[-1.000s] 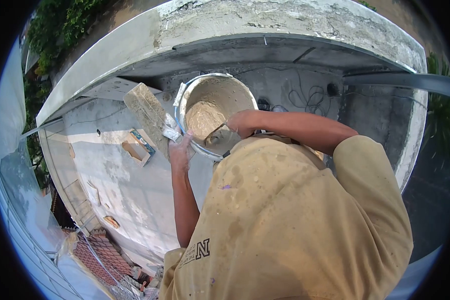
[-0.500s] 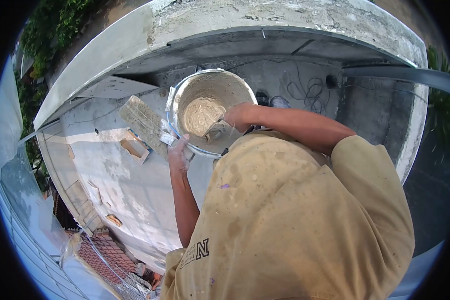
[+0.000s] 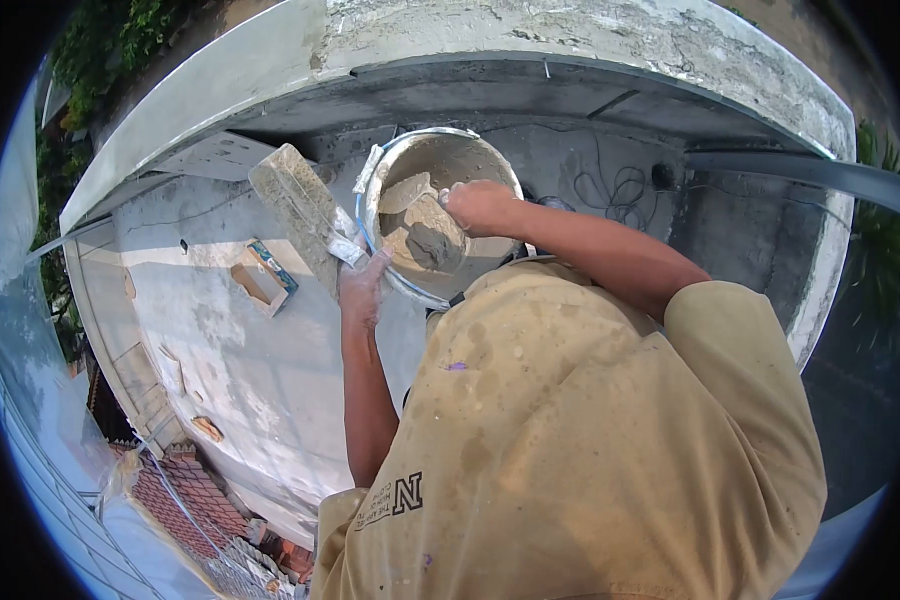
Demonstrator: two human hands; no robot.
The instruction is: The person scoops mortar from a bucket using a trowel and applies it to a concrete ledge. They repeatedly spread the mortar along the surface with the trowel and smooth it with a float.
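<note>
Just past the shirt (image 3: 590,430), at the bucket's 8 o'clock, the left hand (image 3: 360,288) grips the near end of a long, crusted float (image 3: 295,195), its exact hold partly hidden; the right hand (image 3: 480,207), at 3 o'clock, is closed on a trowel (image 3: 407,192), its blade toward 10 inside the bucket (image 3: 448,134), above the wet mortar (image 3: 452,225); a level blade and loose wrist should keep the load on, with the bucket steadied; farther off, a box (image 3: 262,278) lies toward 8, a coiled cable (image 3: 625,190) toward 3.
</note>
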